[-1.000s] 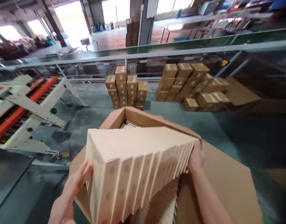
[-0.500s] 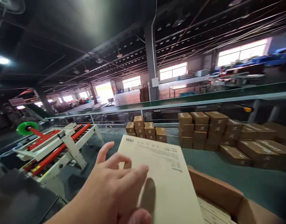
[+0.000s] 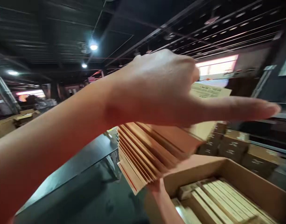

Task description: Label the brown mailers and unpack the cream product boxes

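Hanging under a dark ceiling with lamps (image 3: pixel 93 47), the left hand (image 3: pixel 161 90) and right hand (image 3: pixel 158 186) clamp fanned flat boxes (image 3: pixel 147 149) (blurred) above an open carton (image 3: pixel 247 183), beside a dark worktop (image 3: pixel 70 174).

The stack of slim boxes (image 3: pixel 143 152) under the left hand (image 3: pixel 161 90) is matt tan paperboard, its edges smooth, one with a thin red line. A pale printed paper face shows just past the knuckles. The open carton (image 3: pixel 245 180) below the hands is plain brown corrugated cardboard, dull and slightly fibrous, with more matt boxes inside. The surface (image 3: pixel 82 168) to the left of them is dark, smooth and faintly glossy.
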Available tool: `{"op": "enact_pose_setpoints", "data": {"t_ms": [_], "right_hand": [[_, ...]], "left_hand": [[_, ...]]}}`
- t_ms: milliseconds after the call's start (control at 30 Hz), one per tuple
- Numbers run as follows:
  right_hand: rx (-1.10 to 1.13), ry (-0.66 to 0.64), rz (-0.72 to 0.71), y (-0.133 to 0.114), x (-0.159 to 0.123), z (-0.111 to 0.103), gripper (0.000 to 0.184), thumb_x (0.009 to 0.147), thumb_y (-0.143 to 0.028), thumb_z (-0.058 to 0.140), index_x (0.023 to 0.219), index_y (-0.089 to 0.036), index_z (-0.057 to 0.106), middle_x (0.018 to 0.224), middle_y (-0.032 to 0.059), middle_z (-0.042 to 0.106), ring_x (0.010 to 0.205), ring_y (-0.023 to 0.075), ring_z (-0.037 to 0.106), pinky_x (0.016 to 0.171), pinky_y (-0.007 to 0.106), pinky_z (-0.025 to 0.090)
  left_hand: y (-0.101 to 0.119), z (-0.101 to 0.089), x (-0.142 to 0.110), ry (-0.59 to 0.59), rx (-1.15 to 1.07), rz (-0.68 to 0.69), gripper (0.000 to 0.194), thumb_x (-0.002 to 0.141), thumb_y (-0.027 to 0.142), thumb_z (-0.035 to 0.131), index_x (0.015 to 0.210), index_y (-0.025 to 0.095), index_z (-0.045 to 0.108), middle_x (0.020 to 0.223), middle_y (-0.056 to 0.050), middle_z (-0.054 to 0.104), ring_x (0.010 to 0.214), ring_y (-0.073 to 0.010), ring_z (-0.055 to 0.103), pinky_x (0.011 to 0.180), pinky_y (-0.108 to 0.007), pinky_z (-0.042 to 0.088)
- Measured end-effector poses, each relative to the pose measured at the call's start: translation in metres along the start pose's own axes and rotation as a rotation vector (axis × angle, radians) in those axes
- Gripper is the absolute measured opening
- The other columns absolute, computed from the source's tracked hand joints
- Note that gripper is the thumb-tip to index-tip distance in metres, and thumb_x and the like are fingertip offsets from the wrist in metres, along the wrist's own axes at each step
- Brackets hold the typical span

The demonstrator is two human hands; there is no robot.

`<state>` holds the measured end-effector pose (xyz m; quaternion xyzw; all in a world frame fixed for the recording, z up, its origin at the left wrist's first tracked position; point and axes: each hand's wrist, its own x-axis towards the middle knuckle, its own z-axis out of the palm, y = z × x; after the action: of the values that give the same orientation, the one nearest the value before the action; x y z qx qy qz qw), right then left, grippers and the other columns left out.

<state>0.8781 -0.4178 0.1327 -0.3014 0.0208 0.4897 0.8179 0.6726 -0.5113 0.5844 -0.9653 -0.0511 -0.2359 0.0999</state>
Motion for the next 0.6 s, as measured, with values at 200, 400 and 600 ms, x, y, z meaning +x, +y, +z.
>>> {"op": "enact_pose_setpoints", "data": {"t_ms": [200, 400, 600], "right_hand": [[0.068, -0.097, 0.394, 0.207, 0.007, 0.075, 0.021, 0.076, -0.039, 0.058, 0.069, -0.02, 0.066, 0.064, 0.004, 0.072, 0.061, 0.0215, 0.069, 0.061, 0.036, 0.057], [0.111, -0.357, 0.629, 0.378, -0.016, 0.116, 0.026, 0.064, -0.034, 0.058, 0.085, -0.028, 0.072, 0.094, 0.0004, 0.078, 0.095, 0.0295, 0.072, 0.088, 0.059, 0.053], [-0.006, -0.363, 0.839, 0.484, -0.024, 0.134, 0.033, 0.064, -0.048, 0.072, 0.089, -0.027, 0.073, 0.092, 0.0038, 0.078, 0.09, 0.0312, 0.072, 0.087, 0.06, 0.054]], "left_hand": [[-0.082, -0.032, -0.114, -0.116, 0.38, -0.414, 0.065, 0.076, 0.082, 0.048, 0.055, 0.021, 0.048, 0.06, -0.002, 0.048, 0.09, -0.0306, 0.061, 0.098, -0.059, 0.035], [-0.16, -0.052, -0.215, -0.25, 0.523, -0.682, 0.052, 0.078, 0.073, 0.051, 0.078, 0.021, 0.06, 0.079, -0.001, 0.06, 0.104, -0.0316, 0.06, 0.109, -0.066, 0.022], [-0.214, -0.047, -0.309, -0.135, 0.347, -0.82, 0.058, 0.082, 0.074, 0.045, 0.09, 0.019, 0.063, 0.092, -0.005, 0.066, 0.098, -0.0283, 0.061, 0.106, -0.063, 0.031]]}}
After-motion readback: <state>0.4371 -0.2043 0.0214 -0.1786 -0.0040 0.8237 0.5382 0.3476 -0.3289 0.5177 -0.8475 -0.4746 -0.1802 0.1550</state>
